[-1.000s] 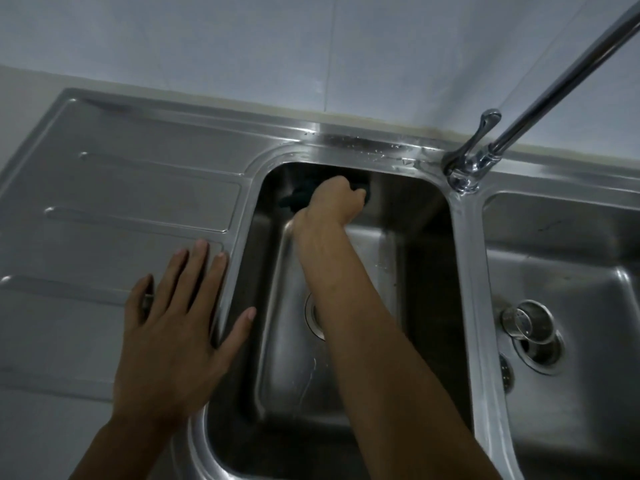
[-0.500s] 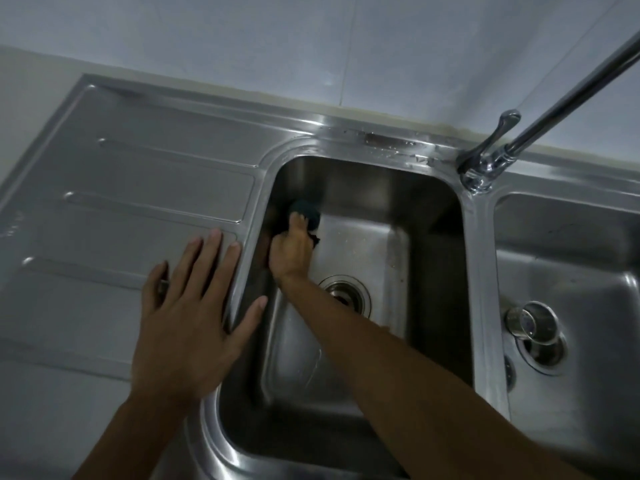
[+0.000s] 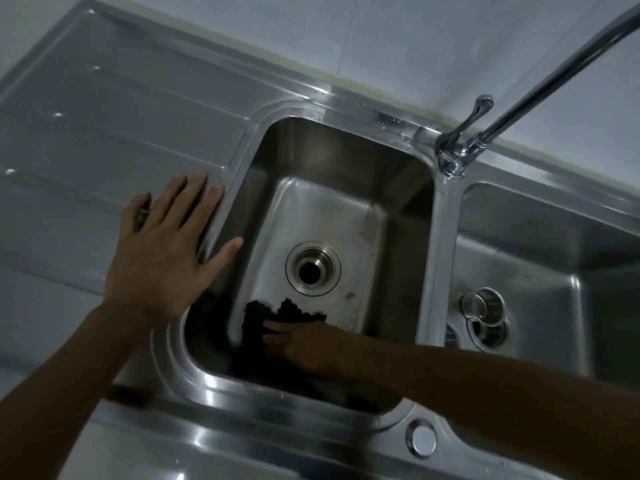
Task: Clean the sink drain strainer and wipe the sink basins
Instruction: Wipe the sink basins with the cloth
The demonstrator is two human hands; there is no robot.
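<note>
A steel double sink fills the view. In the left basin [image 3: 346, 209] my right hand [image 3: 304, 341] presses a dark scouring cloth [image 3: 263, 317] against the near left floor of the basin, fingers laid over it. The open drain hole [image 3: 313, 268] sits just beyond the cloth, with no strainer in it. My left hand [image 3: 162, 251] lies flat with fingers spread on the drainboard [image 3: 104, 133], thumb over the basin rim. In the right basin [image 3: 554, 265] a metal strainer cup [image 3: 483, 304] stands tilted beside that basin's drain [image 3: 488, 332].
The tap [image 3: 460, 147] stands on the divider at the back, its long spout [image 3: 568, 67] reaching up to the right. A round metal cap [image 3: 422, 439] sits on the front rim. A pale tiled wall [image 3: 381, 36] runs behind the sink.
My right hand has swept the cloth from the back wall, down the left side, to the near left corner of the basin floor. The left hand stays planted. The camera has tilted.
</note>
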